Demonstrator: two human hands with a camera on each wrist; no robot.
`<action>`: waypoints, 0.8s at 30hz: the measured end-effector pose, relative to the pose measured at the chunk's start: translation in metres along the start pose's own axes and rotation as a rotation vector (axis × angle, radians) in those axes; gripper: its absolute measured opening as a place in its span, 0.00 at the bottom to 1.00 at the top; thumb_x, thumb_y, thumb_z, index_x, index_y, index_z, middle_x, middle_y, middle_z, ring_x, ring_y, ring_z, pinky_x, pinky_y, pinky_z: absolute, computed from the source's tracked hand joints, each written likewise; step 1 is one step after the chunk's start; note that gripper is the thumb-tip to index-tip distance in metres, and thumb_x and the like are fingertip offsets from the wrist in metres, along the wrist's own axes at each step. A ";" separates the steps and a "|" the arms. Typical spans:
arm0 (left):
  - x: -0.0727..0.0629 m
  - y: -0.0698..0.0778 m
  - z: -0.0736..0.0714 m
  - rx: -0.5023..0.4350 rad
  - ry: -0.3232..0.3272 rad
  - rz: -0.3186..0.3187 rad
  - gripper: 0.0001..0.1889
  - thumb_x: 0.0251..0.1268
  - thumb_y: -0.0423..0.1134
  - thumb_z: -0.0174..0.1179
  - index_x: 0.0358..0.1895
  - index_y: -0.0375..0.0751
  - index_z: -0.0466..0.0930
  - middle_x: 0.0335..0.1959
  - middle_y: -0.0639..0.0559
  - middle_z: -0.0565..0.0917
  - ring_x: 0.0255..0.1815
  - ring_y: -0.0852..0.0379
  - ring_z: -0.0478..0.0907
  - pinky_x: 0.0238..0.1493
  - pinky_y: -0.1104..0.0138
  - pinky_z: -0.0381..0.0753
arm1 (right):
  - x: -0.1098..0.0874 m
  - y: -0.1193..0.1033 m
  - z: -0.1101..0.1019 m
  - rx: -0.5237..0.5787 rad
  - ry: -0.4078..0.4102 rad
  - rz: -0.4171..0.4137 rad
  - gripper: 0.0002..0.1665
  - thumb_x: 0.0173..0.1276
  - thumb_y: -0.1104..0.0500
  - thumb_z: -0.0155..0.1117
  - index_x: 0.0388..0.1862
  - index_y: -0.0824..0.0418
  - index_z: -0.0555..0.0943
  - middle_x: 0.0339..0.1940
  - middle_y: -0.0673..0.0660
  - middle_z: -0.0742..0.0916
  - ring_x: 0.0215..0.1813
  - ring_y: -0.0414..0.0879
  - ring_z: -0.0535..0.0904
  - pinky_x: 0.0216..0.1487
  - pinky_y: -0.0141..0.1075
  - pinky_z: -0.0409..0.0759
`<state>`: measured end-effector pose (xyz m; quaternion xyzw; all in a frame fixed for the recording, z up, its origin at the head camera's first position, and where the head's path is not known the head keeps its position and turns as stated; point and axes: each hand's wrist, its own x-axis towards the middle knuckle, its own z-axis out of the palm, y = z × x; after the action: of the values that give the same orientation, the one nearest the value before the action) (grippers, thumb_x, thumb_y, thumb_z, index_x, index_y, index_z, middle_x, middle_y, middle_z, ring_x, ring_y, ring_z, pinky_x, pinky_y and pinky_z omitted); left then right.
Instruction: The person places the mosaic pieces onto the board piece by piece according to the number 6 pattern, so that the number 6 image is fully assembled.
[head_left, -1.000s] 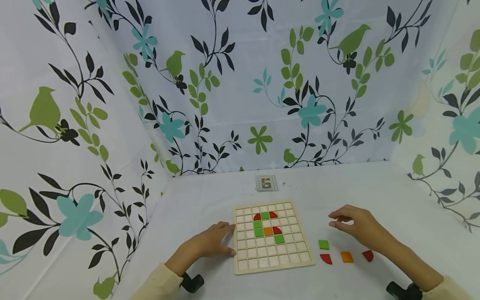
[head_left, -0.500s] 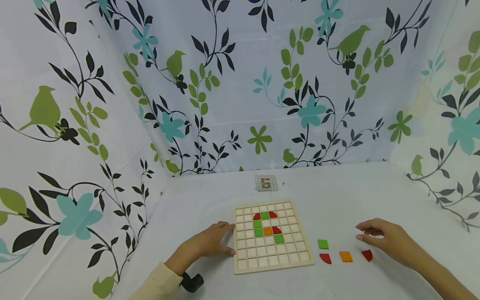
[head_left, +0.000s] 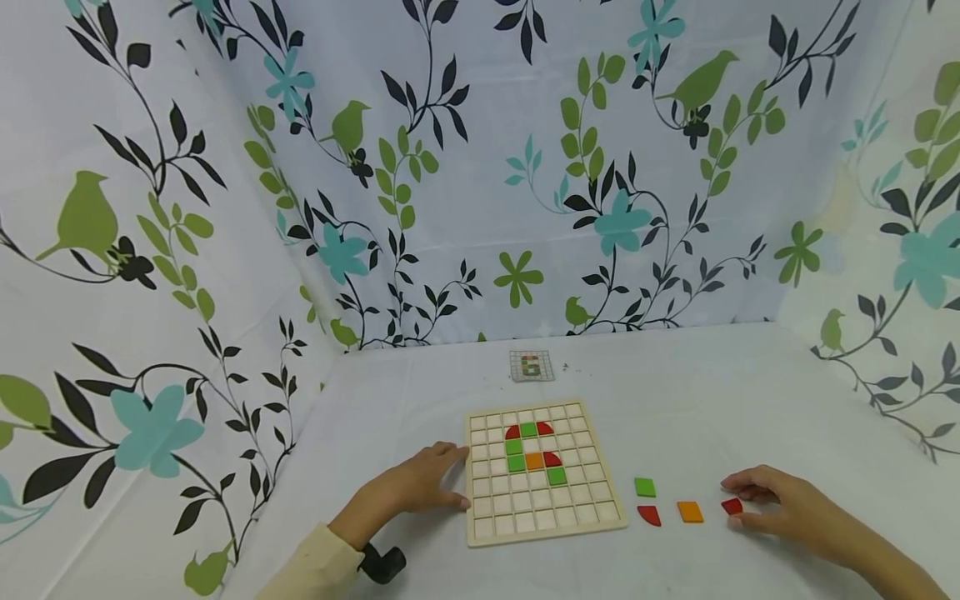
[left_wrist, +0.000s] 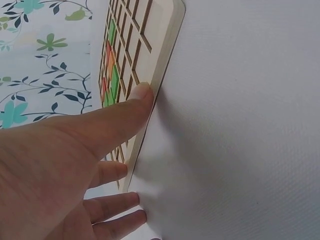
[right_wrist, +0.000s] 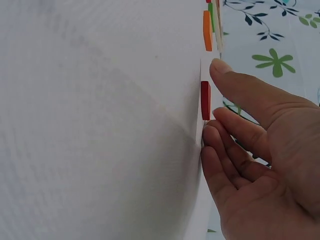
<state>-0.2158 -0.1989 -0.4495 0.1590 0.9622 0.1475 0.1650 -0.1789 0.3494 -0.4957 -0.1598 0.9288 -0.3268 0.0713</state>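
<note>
Eight coloured tiles [head_left: 517,461] sit in the wooden grid board [head_left: 544,518] on the table [head_left: 390,400], seen from the head. At the board's left edge rests the left hand [head_left: 423,482], thumb and fingers widely parted. Right of the board lie a green square [head_left: 644,487], a red quarter-circle [head_left: 649,516], an orange square [head_left: 689,512] and, farthest from the board, a red wedge tile [head_left: 732,507] with the right hand [head_left: 787,508] half spread around it. Beyond the board lies a small grid card [head_left: 531,366].

From the left wrist, the thumb tip touches the board's rim, with no grip around it.

From the right wrist, the red wedge tile lies between parted thumb and loosely bent fingers; whether any fingertip touches it, I cannot tell.
</note>
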 end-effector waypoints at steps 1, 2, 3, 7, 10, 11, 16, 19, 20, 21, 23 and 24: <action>0.000 0.000 0.000 -0.003 0.000 0.000 0.47 0.61 0.58 0.76 0.80 0.45 0.67 0.79 0.38 0.67 0.81 0.36 0.64 0.75 0.39 0.71 | 0.000 0.000 0.000 -0.004 -0.001 -0.001 0.30 0.66 0.45 0.79 0.59 0.61 0.83 0.53 0.50 0.89 0.46 0.25 0.78 0.49 0.23 0.82; 0.000 -0.001 0.001 -0.005 0.001 0.001 0.47 0.61 0.58 0.76 0.80 0.45 0.67 0.79 0.38 0.67 0.80 0.36 0.64 0.75 0.39 0.71 | 0.000 0.001 0.001 -0.011 0.002 -0.004 0.30 0.65 0.45 0.79 0.58 0.61 0.84 0.52 0.49 0.89 0.46 0.25 0.78 0.49 0.23 0.82; 0.001 -0.001 0.001 -0.006 0.000 0.000 0.47 0.61 0.58 0.76 0.80 0.45 0.67 0.79 0.38 0.67 0.80 0.36 0.64 0.75 0.39 0.71 | 0.000 0.001 0.001 -0.018 0.004 -0.011 0.30 0.65 0.45 0.79 0.58 0.60 0.84 0.52 0.48 0.89 0.45 0.25 0.78 0.49 0.23 0.82; 0.002 -0.002 0.002 -0.002 0.000 -0.001 0.48 0.61 0.59 0.76 0.80 0.45 0.67 0.79 0.39 0.67 0.80 0.37 0.64 0.74 0.39 0.71 | -0.001 0.001 0.005 -0.045 0.038 -0.092 0.25 0.64 0.47 0.80 0.54 0.58 0.84 0.49 0.46 0.87 0.45 0.27 0.78 0.48 0.22 0.82; 0.002 -0.002 0.002 0.006 0.002 -0.006 0.48 0.60 0.60 0.76 0.80 0.46 0.66 0.79 0.39 0.68 0.80 0.37 0.64 0.75 0.39 0.71 | -0.002 0.002 0.006 -0.056 0.055 -0.144 0.23 0.64 0.47 0.80 0.52 0.56 0.85 0.47 0.45 0.86 0.45 0.28 0.79 0.48 0.21 0.82; 0.002 -0.002 0.002 0.008 0.003 -0.007 0.48 0.60 0.60 0.76 0.80 0.46 0.67 0.79 0.39 0.68 0.80 0.37 0.64 0.75 0.39 0.71 | -0.002 0.001 0.007 -0.058 0.056 -0.147 0.23 0.64 0.47 0.80 0.52 0.56 0.85 0.47 0.45 0.86 0.46 0.28 0.79 0.48 0.21 0.82; 0.002 -0.003 0.002 0.010 0.006 -0.005 0.47 0.61 0.60 0.76 0.80 0.46 0.67 0.79 0.39 0.67 0.80 0.37 0.64 0.75 0.39 0.71 | -0.004 0.000 0.005 -0.079 0.058 -0.156 0.22 0.64 0.46 0.80 0.52 0.55 0.85 0.46 0.44 0.86 0.45 0.28 0.79 0.48 0.21 0.82; 0.002 -0.002 0.002 0.006 0.007 -0.006 0.47 0.61 0.60 0.75 0.81 0.47 0.66 0.80 0.40 0.67 0.81 0.37 0.64 0.75 0.39 0.71 | -0.004 0.000 0.004 -0.090 0.061 -0.147 0.21 0.65 0.47 0.79 0.51 0.55 0.85 0.46 0.43 0.86 0.45 0.27 0.79 0.47 0.22 0.82; 0.002 -0.002 0.002 0.006 0.007 -0.006 0.47 0.61 0.60 0.75 0.81 0.47 0.66 0.80 0.40 0.67 0.81 0.37 0.64 0.75 0.39 0.71 | -0.004 0.001 0.004 -0.096 0.059 -0.141 0.21 0.65 0.47 0.79 0.51 0.55 0.86 0.46 0.44 0.86 0.45 0.27 0.79 0.47 0.22 0.82; 0.001 -0.002 0.002 0.005 0.007 -0.006 0.47 0.61 0.59 0.75 0.81 0.47 0.66 0.80 0.40 0.67 0.81 0.37 0.64 0.74 0.39 0.71 | -0.004 0.001 0.004 -0.099 0.058 -0.127 0.20 0.66 0.47 0.79 0.51 0.55 0.86 0.46 0.44 0.86 0.45 0.26 0.79 0.47 0.22 0.82; 0.001 -0.002 0.002 0.007 0.006 -0.004 0.47 0.62 0.59 0.75 0.81 0.46 0.66 0.80 0.40 0.67 0.81 0.37 0.64 0.75 0.39 0.71 | -0.004 0.001 0.003 -0.102 0.051 -0.107 0.19 0.66 0.49 0.79 0.51 0.56 0.86 0.46 0.45 0.86 0.44 0.26 0.78 0.46 0.23 0.82; 0.001 -0.002 0.002 0.008 0.006 -0.004 0.47 0.62 0.59 0.75 0.81 0.46 0.66 0.80 0.40 0.67 0.81 0.37 0.64 0.75 0.39 0.71 | -0.004 0.001 0.003 -0.105 0.049 -0.106 0.19 0.67 0.49 0.78 0.51 0.56 0.86 0.47 0.45 0.86 0.44 0.26 0.78 0.46 0.23 0.83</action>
<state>-0.2166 -0.1996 -0.4522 0.1571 0.9635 0.1440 0.1618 -0.1750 0.3496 -0.4984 -0.2041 0.9364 -0.2848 0.0228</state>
